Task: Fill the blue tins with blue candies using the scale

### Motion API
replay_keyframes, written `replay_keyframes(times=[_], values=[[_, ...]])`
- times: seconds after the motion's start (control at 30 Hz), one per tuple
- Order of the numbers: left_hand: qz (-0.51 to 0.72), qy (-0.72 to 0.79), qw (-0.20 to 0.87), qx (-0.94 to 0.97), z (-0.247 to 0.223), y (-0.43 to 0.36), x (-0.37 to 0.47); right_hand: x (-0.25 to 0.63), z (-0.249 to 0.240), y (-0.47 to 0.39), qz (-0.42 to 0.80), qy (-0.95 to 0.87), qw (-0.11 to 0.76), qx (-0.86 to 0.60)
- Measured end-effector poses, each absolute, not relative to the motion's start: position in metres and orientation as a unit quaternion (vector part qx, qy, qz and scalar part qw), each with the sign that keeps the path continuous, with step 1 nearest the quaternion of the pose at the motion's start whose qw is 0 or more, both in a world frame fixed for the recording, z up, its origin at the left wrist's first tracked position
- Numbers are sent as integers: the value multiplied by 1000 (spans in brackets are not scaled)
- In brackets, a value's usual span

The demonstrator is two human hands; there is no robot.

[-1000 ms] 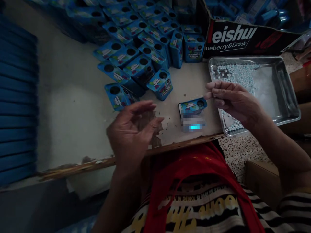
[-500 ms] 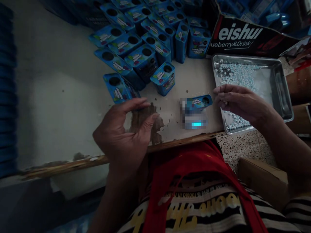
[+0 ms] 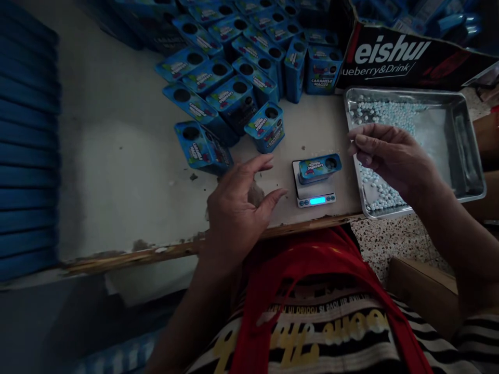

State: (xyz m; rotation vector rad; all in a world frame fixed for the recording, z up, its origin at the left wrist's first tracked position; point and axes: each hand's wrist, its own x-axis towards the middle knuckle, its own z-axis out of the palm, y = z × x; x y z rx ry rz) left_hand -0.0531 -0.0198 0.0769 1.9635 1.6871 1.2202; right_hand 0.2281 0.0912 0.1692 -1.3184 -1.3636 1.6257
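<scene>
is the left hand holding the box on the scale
No, the left hand is open and apart from the blue box on the scale.

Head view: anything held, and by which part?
Left hand: nothing held, thumb and fingers apart. Right hand, at the tray: cannot tell whether its bunched fingertips pinch anything, so no hold point.

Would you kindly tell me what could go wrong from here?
The left hand is open close to the scale; a nudge might topple the blue container standing on it. The metal tray appears to jut past the table, so leaning on its outer side could tip it and spill the white pellets. The right hand, fingers pinched, is over the tray's left side; if it holds pellets, which I cannot tell, some might drop.
</scene>
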Motion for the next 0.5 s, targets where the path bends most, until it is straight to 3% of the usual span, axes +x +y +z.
replay_keyframes(times=[0.27, 0.5], values=[[396, 609, 182, 663, 64, -13, -44, 245, 169, 91, 618, -502, 334, -504], [382, 605, 263, 647, 69, -5, -30, 222, 166, 78, 522, -596, 336, -509]])
